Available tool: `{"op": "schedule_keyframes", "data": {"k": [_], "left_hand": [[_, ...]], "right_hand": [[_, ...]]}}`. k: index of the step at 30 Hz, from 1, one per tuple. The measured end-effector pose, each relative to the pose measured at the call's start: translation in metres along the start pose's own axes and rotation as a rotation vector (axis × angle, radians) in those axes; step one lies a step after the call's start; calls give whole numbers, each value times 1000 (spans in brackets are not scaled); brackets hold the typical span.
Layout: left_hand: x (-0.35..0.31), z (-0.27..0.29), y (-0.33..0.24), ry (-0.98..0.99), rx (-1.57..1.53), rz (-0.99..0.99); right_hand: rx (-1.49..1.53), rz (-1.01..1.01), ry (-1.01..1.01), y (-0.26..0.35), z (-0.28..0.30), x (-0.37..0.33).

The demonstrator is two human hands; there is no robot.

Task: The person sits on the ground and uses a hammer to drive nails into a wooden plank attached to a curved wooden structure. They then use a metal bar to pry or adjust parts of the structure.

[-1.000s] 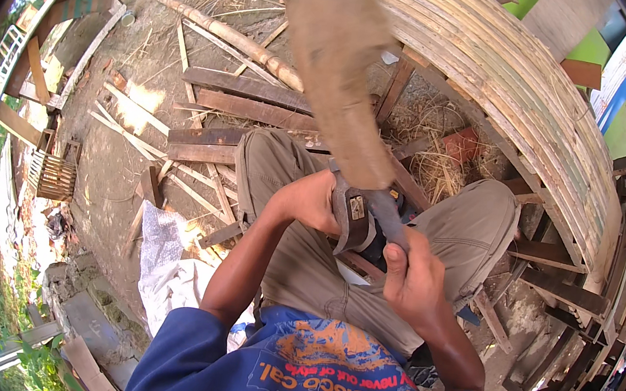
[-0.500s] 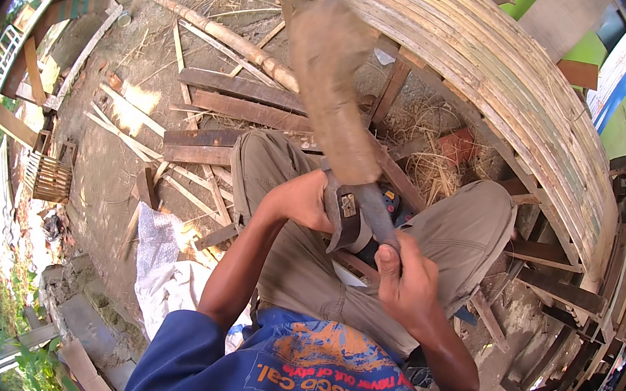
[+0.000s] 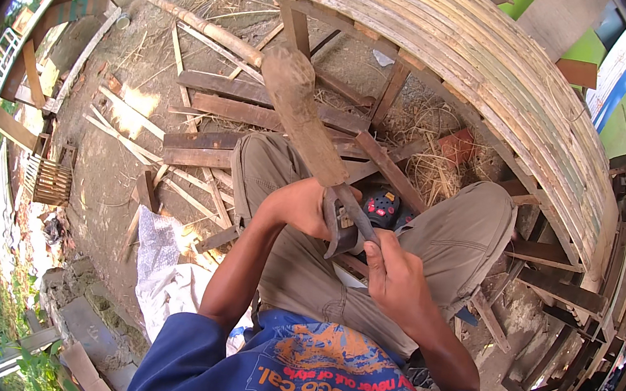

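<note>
My right hand (image 3: 397, 272) is closed around the grey shaft of a club-like tool (image 3: 303, 116), whose thick, worn wooden part points away to the upper left. Its thumb lies along the shaft. Close by, above my lap, my left hand (image 3: 302, 206) grips a dark, curved piece with a slot-like opening (image 3: 341, 234); its exact kind is unclear. Some left fingers are hidden behind this piece and the tool. The tool's shaft crosses right over the dark piece; whether they touch I cannot tell. Beyond my hands a dark clog (image 3: 382, 204) shows between my bent knees.
Brown boards (image 3: 237, 112) and thin strips lie ahead on the dirt. A long bamboo pole (image 3: 201, 25) lies farther off. The slatted bamboo platform (image 3: 485, 68) curves across the far right. A white sack (image 3: 180, 289) rests by my left side, and stacked timber (image 3: 573, 306) stands at right.
The club-like tool has come down and left from its raised, blurred position. My right hand has shifted slightly left with it. My left hand still grips the dark piece.
</note>
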State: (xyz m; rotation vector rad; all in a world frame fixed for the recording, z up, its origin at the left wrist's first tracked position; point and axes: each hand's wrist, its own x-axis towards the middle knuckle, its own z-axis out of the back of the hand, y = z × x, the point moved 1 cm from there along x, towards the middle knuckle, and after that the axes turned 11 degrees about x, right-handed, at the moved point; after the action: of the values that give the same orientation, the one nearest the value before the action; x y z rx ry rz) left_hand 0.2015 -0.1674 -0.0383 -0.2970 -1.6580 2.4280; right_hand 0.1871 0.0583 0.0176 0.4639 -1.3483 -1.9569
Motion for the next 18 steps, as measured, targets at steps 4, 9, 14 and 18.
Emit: {"op": "schedule_keyframes", "data": {"k": [4, 9, 14, 18], "left_hand": [[-5, -3, 12, -59, -54, -32], [-4, -3, 25, -22, 41, 6], [-1, -5, 8, -11, -43, 83], [6, 1, -1, -13, 25, 37]], "right_hand": [[88, -104, -44, 14, 13, 0], [-1, -15, -18, 6, 2, 0], [150, -56, -86, 11, 8, -3], [71, -129, -14, 10, 3, 1]]}}
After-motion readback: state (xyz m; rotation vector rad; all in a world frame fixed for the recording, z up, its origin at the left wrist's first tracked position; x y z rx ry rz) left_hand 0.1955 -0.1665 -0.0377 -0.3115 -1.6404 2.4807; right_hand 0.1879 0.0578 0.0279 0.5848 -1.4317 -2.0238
